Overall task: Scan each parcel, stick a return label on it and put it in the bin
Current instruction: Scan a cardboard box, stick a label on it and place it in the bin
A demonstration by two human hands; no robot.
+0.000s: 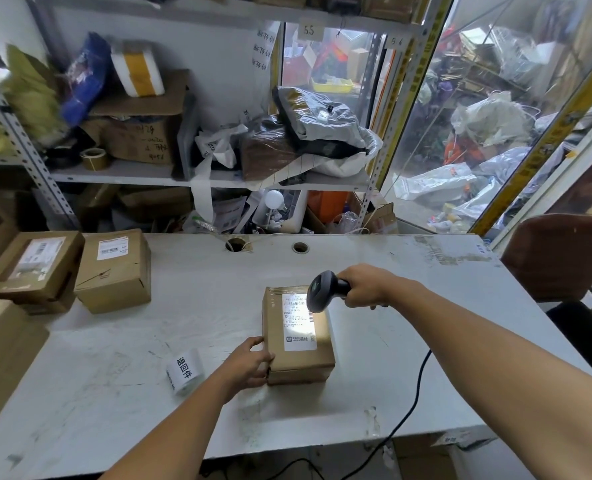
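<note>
The scanner (pixel 324 291) hides part of the parcel label (pixel 299 322), whose print seems washed out by glare.

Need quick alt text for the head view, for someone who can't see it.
The right hand aims a corded barcode scanner at the lit shipping label on a small cardboard parcel, which the left hand steadies on the white table. A return-label roll lies left of it.
</note>
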